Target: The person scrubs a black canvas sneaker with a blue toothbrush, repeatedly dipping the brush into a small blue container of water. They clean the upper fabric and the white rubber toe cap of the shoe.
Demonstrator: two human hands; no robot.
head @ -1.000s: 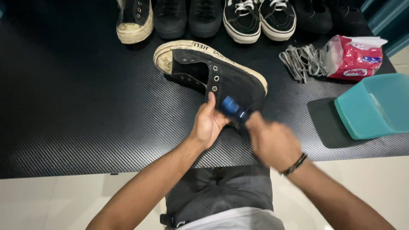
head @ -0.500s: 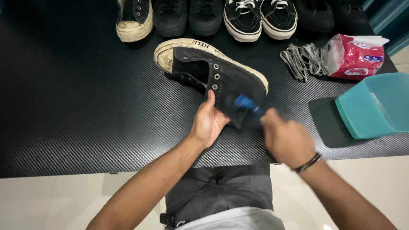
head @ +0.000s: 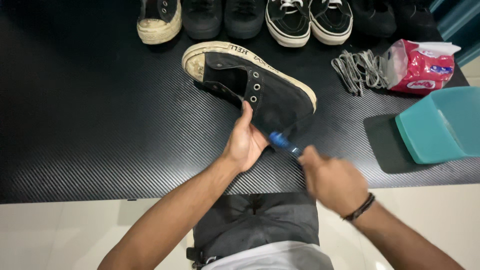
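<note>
While lying on its side near the middle of the black table [head: 90, 125], sole turned away and pale toe cap toward the far left: a black canvas shoe [head: 270, 97], laceless, eyelets bare. Gripped at the heel end by the left hand [head: 245, 142], thumb pressed up against the cloth just beside the eyelets, fingers curled underneath and mostly hidden. Right hand [head: 332, 180] closed in a loose fist around the handle of a small blue brush [head: 284, 142], head of the brush touching the dark side panel close to the left thumb. Blurred, so exact finger placement hard to tell. Dark band [head: 359, 207] on the right wrist.

Judged from this: scrubbing of the heel-side panel in hand, toe cap looking dirty and untouched. Calls next for a firm pin of the shoe against the table, short strokes clear of the left thumb, and a turn of the shoe for the rubber edge.

Beyond, along the far edge: a row of other shoes [head: 295, 20]. To the right: a heap of grey laces [head: 360, 70], just beside a red packet [head: 420, 67], and a teal tub [head: 440, 127] at the table's near-right corner, well apart from the hands.
</note>
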